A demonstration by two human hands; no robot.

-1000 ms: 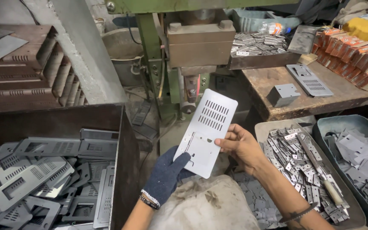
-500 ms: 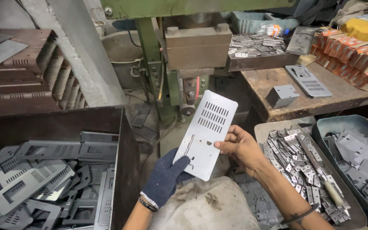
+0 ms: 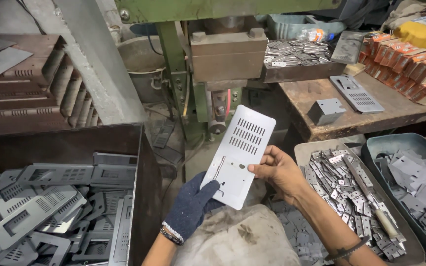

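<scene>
1. Head view: the gloved left hand [image 3: 192, 206] and the bare right hand [image 3: 278, 170] are both closing their grip on a slotted metal plate [image 3: 238, 153], holding it tilted in mid-air.
2. It is hovering between the box of punched plates [image 3: 55, 216] and the tray of small brackets [image 3: 356, 184], below the bench [image 3: 311, 106].

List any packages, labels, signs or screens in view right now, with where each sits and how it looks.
Small cartons: a leaning row on the wooden bench, top right; oblong, orange-red with pale panels.
Yellow bag: behind the cartons at the far right edge; soft and bulging.
Plastic bottle: lying on the stamped parts behind the press; clear with a coloured wrapper.
No signs or screens show.
</scene>
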